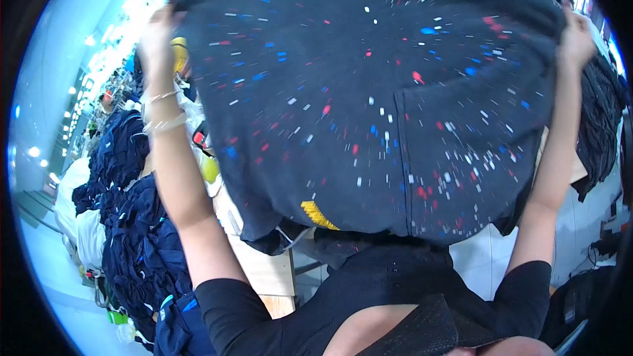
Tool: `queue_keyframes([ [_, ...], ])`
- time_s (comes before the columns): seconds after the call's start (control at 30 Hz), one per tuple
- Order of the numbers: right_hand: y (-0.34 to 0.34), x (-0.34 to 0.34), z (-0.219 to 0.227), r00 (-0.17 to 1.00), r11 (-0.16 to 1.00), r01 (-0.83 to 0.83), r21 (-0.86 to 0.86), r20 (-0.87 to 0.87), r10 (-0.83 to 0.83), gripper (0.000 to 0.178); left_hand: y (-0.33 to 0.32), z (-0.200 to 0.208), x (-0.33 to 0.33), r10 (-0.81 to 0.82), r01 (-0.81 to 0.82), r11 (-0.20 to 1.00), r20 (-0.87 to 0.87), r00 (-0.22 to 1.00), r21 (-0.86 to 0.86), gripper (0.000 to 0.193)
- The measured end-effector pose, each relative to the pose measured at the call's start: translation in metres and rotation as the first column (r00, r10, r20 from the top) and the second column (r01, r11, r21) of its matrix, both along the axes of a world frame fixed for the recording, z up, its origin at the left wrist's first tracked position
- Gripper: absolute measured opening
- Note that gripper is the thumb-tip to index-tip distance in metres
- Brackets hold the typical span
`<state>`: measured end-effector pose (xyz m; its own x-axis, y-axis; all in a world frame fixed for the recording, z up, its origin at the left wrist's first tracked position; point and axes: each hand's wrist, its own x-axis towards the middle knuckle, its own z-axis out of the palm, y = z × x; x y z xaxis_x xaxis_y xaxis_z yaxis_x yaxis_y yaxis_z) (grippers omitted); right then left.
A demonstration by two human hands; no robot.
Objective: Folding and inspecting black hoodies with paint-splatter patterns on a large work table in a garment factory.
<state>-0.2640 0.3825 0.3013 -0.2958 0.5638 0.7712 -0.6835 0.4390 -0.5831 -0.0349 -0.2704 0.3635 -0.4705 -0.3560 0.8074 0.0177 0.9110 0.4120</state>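
A wide dark garment, speckled with red, blue and white flecks, is stretched out in front of me. My left hand is closed on its upper left corner. At the upper right corner my right hand grips the cloth too. A seam runs down the cloth right of the middle, and a small yellow patch shows by the lower edge. The lower part hangs down close to my body. Whether the garment is a top or trousers I cannot tell.
Heaps of dark navy clothing lie along the left side, with a white cloth among them. A light wooden table stands below the garment. More black cloth hangs at the right, above the pale tiled floor.
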Motion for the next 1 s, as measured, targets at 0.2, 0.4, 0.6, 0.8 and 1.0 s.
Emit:
queue_keyframes([
  [0.2,-0.112,-0.008,-0.193,0.832,0.791,-0.023,0.611,0.45,-0.324,0.047,0.073,-0.255,-0.097,-0.093,0.079,0.994,0.217,0.972,0.073,0.043],
  [0.4,-0.14,0.143,-0.358,0.442,0.266,-0.805,0.531,0.834,-0.33,0.058,0.21,-0.39,0.037,-0.135,0.368,0.929,0.962,0.237,0.039,0.079],
  [0.6,-0.136,0.185,-0.32,0.29,0.288,-0.866,0.408,0.88,-0.376,0.05,0.192,-0.358,0.078,-0.383,0.433,0.82,0.921,-0.067,0.373,0.08],
  [0.8,-0.132,0.146,-0.315,0.448,0.392,-0.726,0.565,0.821,-0.355,0.045,0.17,-0.411,0.073,-0.069,0.371,0.928,0.969,0.237,-0.025,0.08],
  [1.0,-0.067,0.087,-0.333,0.402,0.783,-0.564,0.264,0.915,-0.018,0.026,0.073,-0.365,0.04,-0.22,-0.036,0.96,0.828,0.516,0.278,0.03],
])
